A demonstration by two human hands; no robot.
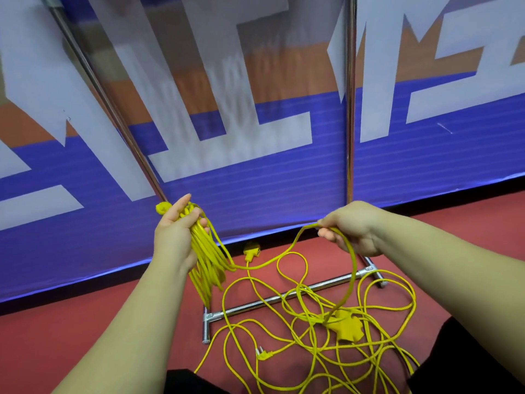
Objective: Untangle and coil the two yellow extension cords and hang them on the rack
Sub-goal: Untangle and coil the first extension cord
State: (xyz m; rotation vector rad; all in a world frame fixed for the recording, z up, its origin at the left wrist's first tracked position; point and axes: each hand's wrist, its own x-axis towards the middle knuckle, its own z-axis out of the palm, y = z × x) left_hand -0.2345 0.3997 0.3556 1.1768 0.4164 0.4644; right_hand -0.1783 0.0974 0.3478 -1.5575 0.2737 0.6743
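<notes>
Red floor (42, 336) at 6 o'clock carries a loose yellow cord tangle (346, 329) across the rack base bar (255, 304). Of the hands, the left hand (176, 234) at 9 o'clock grips a coiled bundle (207, 268), while the right hand (352, 226) at 3 o'clock pinches a strand (272, 261). A blue banner (426, 166) stands behind.

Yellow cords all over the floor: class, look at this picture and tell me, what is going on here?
A person is coiling a yellow extension cord. The left hand grips a bundle of finished loops. The right hand pinches the next stretch of cord, which runs down to a loose tangle on the red floor, lying across the rack's base bar. Most of the cord lies uncoiled.
</notes>
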